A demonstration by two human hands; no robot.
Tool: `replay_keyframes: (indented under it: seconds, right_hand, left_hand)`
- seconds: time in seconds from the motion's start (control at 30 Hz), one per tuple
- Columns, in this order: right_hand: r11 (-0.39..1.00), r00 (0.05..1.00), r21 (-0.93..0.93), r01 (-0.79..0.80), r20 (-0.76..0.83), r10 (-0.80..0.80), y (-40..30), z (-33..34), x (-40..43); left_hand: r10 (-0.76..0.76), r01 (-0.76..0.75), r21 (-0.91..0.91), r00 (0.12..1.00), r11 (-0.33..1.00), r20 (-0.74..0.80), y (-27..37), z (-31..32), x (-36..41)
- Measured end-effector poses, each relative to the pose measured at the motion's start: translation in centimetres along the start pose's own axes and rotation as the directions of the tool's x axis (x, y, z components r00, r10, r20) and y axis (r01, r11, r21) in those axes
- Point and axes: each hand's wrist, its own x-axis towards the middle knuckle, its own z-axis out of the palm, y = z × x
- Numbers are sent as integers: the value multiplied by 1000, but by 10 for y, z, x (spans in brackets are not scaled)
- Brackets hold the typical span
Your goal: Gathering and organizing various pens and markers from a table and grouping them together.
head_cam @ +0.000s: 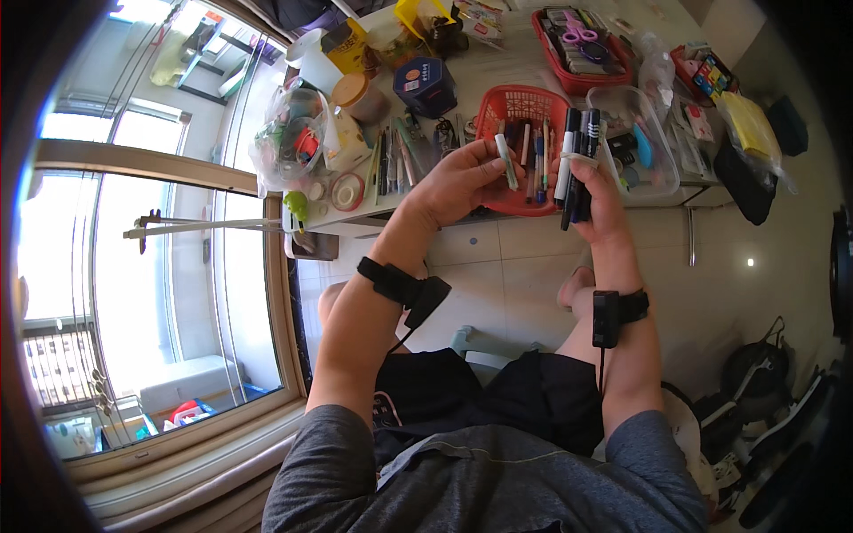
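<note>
My left hand [466, 174] grips a slim pen with a white cap [504, 158] between thumb and fingers. In my right hand [600, 200] is a bundle of markers [580, 160], black and white, bound by a pale rubber band [578, 158]. Both hands are raised over the near part of a red plastic basket [523, 98]. Inside that basket lie several pens and pencils [538, 156], side by side. My left fingers hide some of its contents, and the marker bundle overlaps its right rim.
Left of the basket, more pencils [393, 156], a tape roll [347, 192] and a dark hexagonal box [425, 86] crowd the table. To its right stands a clear plastic container [656, 143]. Behind that is another red basket [593, 78] with pink scissors [574, 32]. A window [160, 266] borders the left side.
</note>
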Motion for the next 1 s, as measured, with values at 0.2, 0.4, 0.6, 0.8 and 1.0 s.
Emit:
replay_keyframes:
  seconds: [0.2,0.4,0.6,0.8,1.0]
  right_hand:
    - [998,996,0,-56,72,56,0,13,-9]
    - [992,984,-22,-122,127,123,7,29,-11]
    - [958,929,-126,-258,239,281,15,47,-17]
    - [928,879,-23,-371,313,359,31,57,-17]
    - [946,918,30,-323,253,305,35,70,-7]
  left_hand:
    - [88,-101,-155,992,983,-93,-17,2,-19]
    - [155,-195,-190,966,962,-205,-29,-5,-29]
    - [312,-344,-260,937,902,-160,-46,-26,-32]
    - [404,-429,-185,901,884,-156,-56,-51,-39]
    - [446,-436,107,889,894,-105,-42,-59,-46]
